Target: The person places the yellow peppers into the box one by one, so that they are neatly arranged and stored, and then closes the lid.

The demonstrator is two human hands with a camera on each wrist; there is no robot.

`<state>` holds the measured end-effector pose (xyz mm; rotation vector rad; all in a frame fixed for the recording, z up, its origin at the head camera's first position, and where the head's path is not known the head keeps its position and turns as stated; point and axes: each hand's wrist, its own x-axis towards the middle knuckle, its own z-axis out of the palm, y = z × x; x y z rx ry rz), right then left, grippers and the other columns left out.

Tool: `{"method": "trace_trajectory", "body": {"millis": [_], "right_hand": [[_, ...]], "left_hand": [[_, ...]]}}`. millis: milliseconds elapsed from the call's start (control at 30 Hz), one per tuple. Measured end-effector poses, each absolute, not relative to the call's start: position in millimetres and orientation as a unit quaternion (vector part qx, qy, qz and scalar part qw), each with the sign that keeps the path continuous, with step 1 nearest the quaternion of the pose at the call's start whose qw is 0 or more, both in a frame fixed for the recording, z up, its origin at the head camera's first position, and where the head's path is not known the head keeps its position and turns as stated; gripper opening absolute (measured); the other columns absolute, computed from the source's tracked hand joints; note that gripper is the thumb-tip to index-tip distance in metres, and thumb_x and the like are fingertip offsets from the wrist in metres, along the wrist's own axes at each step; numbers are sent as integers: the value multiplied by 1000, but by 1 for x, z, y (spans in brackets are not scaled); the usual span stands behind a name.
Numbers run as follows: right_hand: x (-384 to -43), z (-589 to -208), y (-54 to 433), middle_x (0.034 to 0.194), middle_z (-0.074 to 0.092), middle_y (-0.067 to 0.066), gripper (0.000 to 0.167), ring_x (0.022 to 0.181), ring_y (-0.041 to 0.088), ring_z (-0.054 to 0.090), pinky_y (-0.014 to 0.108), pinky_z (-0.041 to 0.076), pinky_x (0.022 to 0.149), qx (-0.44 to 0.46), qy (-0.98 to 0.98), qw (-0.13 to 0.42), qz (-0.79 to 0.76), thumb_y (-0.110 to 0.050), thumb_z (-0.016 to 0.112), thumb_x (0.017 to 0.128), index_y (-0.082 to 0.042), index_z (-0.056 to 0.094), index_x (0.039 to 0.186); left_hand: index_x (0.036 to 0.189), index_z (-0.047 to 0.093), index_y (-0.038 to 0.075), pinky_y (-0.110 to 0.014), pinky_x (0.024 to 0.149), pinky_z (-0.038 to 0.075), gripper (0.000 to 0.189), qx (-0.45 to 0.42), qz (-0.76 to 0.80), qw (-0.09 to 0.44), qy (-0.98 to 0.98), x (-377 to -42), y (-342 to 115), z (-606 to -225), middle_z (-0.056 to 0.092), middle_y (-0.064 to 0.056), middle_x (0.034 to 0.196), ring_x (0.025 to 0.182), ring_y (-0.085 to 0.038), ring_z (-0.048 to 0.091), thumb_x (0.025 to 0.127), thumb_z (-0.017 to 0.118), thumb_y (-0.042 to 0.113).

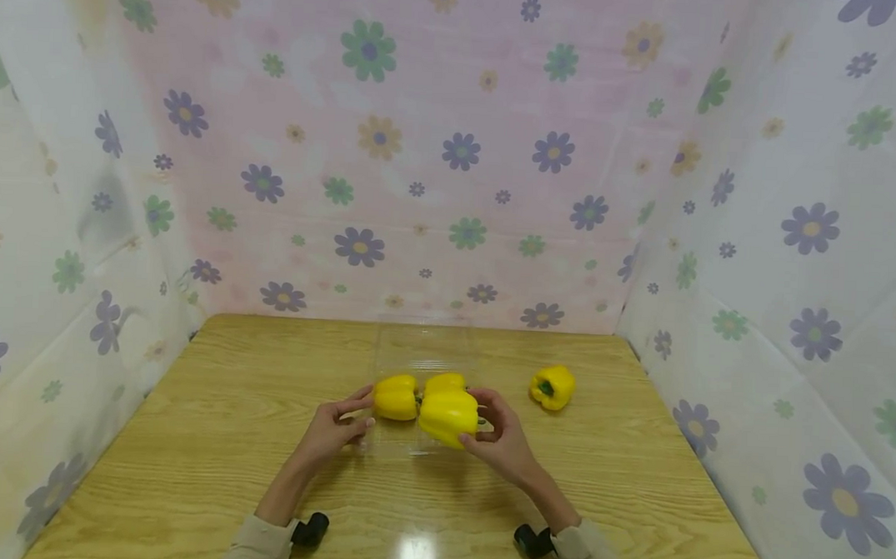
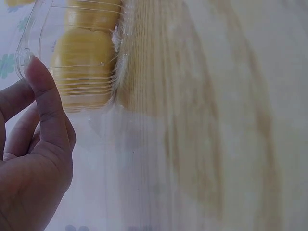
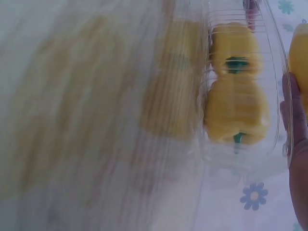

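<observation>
A clear plastic clamshell box (image 1: 424,343) lies on the table with its lid folded back, away from me. Inside it are two yellow bell peppers, one at the left (image 1: 395,397) and another (image 1: 444,382) partly covered by the held one. My left hand (image 1: 327,428) is at the box's left end; in the left wrist view its thumb (image 2: 42,82) and a finger pinch the rim. Over the box's right part, my right hand (image 1: 503,440) grips a third yellow bell pepper (image 1: 448,415) between thumb and fingers, its stem towards the right.
Another yellow bell pepper (image 1: 552,387) lies on its side on the wooden table (image 1: 619,487), right of the box, green stem showing. Flower-patterned cloth (image 1: 415,170) stands behind the table and along both sides. Each wrist wears a small black camera.
</observation>
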<state>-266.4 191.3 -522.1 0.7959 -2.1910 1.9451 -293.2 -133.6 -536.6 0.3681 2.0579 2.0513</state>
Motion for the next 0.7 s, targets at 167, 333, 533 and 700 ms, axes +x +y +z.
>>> {"method": "trace_trajectory", "body": {"millis": [167,333,533,700], "right_hand": [[-271,-519,178,141,51,17,59,117,19,60,33,60,83,250,-738,22,627,-4,75,91,-10,48,142],[-276,-515,167,147,47,16,58,124,31,56,33,60,86,251,-739,3,625,-6,74,92,-10,48,143],[-282,-513,154,145,49,17,57,124,37,56,33,59,88,255,-747,-11,614,-7,75,92,-9,50,143],[-285,-510,146,138,54,19,56,120,38,59,35,59,87,261,-753,-28,604,-10,77,90,-10,53,140]], "left_hand": [[142,54,-8,-23,63,50,48,121,700,104,696,-293,-133,-537,35,-13,163,67,-12,52,97,67,1],[141,55,-8,-23,63,50,47,124,700,103,695,-293,-133,-537,35,-13,163,67,-12,52,97,67,2],[141,56,-7,-22,63,50,45,125,700,101,696,-293,-133,-538,36,-13,163,67,-12,52,97,66,0],[141,55,-9,-22,63,52,46,124,701,100,695,-292,-133,-538,36,-14,163,66,-12,52,97,67,0]]}}
